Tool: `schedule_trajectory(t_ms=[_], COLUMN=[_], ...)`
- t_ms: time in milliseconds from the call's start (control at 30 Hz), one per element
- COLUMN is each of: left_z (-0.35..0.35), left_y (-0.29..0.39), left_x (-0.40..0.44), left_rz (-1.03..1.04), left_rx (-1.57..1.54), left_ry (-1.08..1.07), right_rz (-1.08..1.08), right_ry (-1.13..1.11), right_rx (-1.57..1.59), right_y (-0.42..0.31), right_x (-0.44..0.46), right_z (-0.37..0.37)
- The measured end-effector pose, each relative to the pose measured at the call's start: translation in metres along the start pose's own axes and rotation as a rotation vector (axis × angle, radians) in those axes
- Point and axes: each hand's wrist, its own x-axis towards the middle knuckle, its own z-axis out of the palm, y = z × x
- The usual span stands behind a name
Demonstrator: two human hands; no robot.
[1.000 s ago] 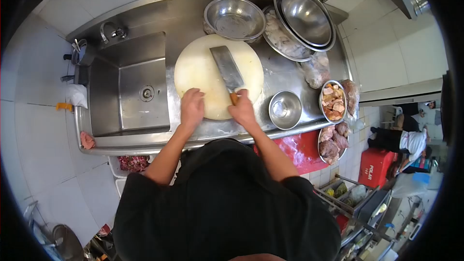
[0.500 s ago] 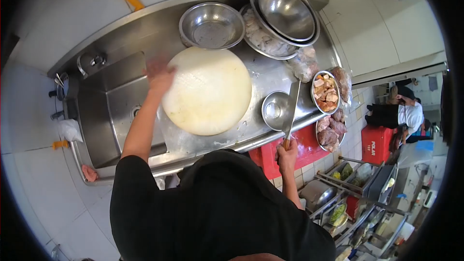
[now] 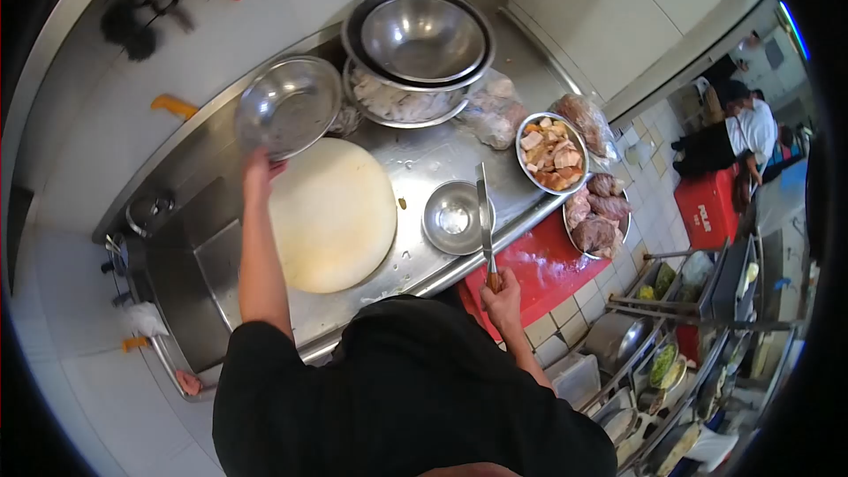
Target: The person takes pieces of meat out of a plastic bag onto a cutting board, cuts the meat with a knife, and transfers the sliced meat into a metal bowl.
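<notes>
Head view, from the left: the left hand (image 3: 259,166) is at the near rim of a wide steel bowl (image 3: 291,102) — whether its fingers grip the metal or only touch it, I cannot tell. Beside it a round white board (image 3: 334,219) lies flat on the counter (image 3: 408,162), close to the body, presumably for easy reach. Next comes a small bowl (image 3: 449,219), its right edge crossed by the knife (image 3: 485,212). The right hand (image 3: 503,293) is wrapped around the handle, blade pointing away from the body — likely to keep the edge clear of both arms. Farther right, meat chunks (image 3: 555,155) sit in a metal bowl (image 3: 564,191), probably to keep them contained.
</notes>
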Motion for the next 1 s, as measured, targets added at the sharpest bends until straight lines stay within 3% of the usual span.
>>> schedule_trajectory(t_ms=[100, 267, 333, 500, 600, 700, 767, 800, 833, 900, 1000], left_z=[0.013, 0.112, 0.169, 0.276, 0.326, 0.346, 0.369, 0.382, 0.392, 0.412, 0.440], left_y=[0.053, 0.117, 0.122, 0.117, 0.121, 0.089, 0.041, 0.016, -0.014, -0.091, -0.092], left_x=[-0.044, -0.038, -0.022, 0.005, -0.037, -0.068, -0.102, -0.118, -0.101, -0.078, -0.081], left_rz=[0.101, 0.181, 0.224, 0.102, 0.404, 1.218, 1.061, 0.874, 0.859, 1.161, 0.658], left_rx=[0.030, 0.094, 0.216, 0.374, 0.656, 0.772, 0.553, 0.693, 0.899, 1.136, 1.509], left_ry=[0.022, -0.269, -0.250, -0.415, -0.117, 0.154, -0.456, -0.669, -0.990, -0.887, -0.829], right_rz=[-0.003, -0.028, -0.019, -0.051, -0.051, -0.082, -0.141, -0.131, -0.125, -0.104, -0.042], right_ry=[0.061, 0.171, 0.206, 0.296, 0.357, 0.424, 0.454, 0.463, 0.469, 0.468, 0.469], right_rx=[0.006, -0.040, -0.061, -0.004, -0.006, -0.073, -0.120, -0.119, -0.117, -0.099, -0.037], right_y=[0.021, 0.040, 0.049, 0.059, 0.069, 0.083, 0.106, 0.112, 0.118, 0.117, 0.104], right_x=[-0.004, 0.008, 0.019, 0.028, 0.025, 0.018, 0.019, 0.019, 0.020, 0.025, 0.029], right_z=[-0.023, -0.056, -0.070, -0.096, -0.105, -0.111, -0.114, -0.114, -0.114, -0.115, -0.118])
